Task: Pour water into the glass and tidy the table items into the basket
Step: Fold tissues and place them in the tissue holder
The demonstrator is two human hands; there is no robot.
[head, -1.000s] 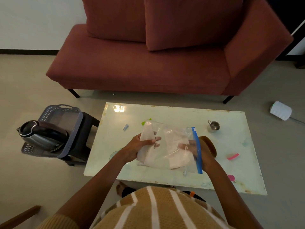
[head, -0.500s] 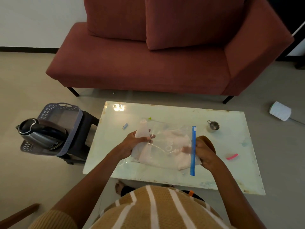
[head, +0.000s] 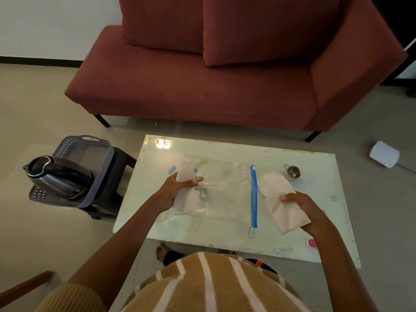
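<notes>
A clear zip bag (head: 227, 185) with a blue zipper strip (head: 253, 199) lies flat on the pale glass table (head: 225, 235). My left hand (head: 177, 190) is shut on the bag's closed left end, pinching a white cloth (head: 186, 174) there. My right hand (head: 310, 212) holds a folded pale towel (head: 276, 199) just right of the zipper, outside the bag. A steel kettle (head: 56, 176) stands in the grey basket (head: 99, 152) left of the table. A faint clear glass (head: 163, 218) shows by my left forearm at the front left edge.
A small metal measuring cup (head: 292, 171) stands at the back right. A blue-white packet (head: 171, 168) and a green item (head: 200, 163) lie at the back left, and a pink item (head: 313, 243) at the front right. A red sofa (head: 202, 86) is behind the table.
My right hand has drawn the folded towel out through the bag's mouth to the right. The bag has dropped flat on the table while my left hand keeps its far end.
</notes>
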